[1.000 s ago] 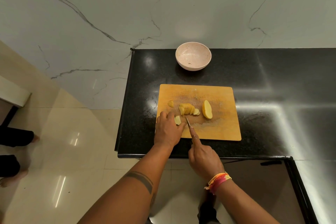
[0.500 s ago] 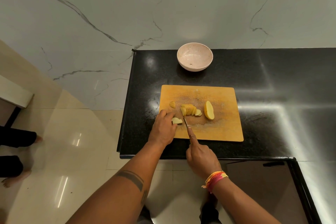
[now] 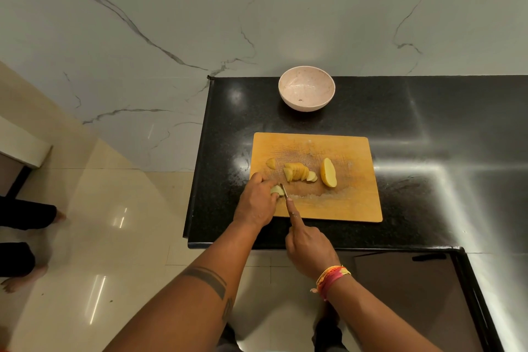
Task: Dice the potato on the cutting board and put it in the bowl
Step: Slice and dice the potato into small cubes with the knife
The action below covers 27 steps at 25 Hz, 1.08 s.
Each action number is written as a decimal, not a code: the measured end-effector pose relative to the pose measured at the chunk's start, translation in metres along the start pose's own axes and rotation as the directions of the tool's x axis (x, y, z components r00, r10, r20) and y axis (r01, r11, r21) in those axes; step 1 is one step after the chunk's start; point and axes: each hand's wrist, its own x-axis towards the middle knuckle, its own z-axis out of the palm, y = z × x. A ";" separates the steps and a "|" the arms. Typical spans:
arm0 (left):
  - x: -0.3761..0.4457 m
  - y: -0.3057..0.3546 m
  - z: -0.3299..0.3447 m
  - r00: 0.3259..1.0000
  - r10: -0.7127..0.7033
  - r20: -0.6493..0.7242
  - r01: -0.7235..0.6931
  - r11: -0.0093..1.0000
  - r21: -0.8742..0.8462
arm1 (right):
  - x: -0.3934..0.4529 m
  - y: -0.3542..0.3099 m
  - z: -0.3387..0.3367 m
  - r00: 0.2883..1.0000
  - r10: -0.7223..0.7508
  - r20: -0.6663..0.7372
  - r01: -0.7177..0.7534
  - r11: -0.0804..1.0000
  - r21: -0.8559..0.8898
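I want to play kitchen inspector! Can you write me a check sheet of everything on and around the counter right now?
Surface: black counter, shiny, with a wooden cutting board near its front edge.
Job's things: potato half lying on the board; fanned potato slices beside it; one small piece apart on the left; pink bowl behind the board, no potato in it.
Clutter: nothing seen.
Hands: left hand holds a potato piece on the board; right hand grips a knife, forefinger along the top, blade against that piece.
Cables: nothing seen.
Surroundings: marble wall, pale tiled floor, someone's bare feet at the left.
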 end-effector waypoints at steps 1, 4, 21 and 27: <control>-0.001 0.000 0.001 1.000 -0.001 -0.006 0.001 1.000 0.001 | 0.001 0.001 -0.001 1.000 -0.001 -0.006 0.001 1.000 0.001; -0.003 0.001 0.003 1.000 -0.014 -0.018 0.014 1.000 0.007 | 0.000 0.002 -0.004 1.000 0.006 -0.024 -0.006 1.000 -0.009; -0.003 0.010 -0.002 0.998 -0.050 -0.037 0.050 0.999 0.003 | -0.018 -0.001 0.002 0.999 0.022 0.033 -0.017 0.991 -0.134; -0.007 0.002 -0.002 1.000 -0.018 -0.023 0.018 1.000 -0.019 | -0.014 -0.004 -0.002 1.000 0.009 -0.012 -0.010 0.997 -0.077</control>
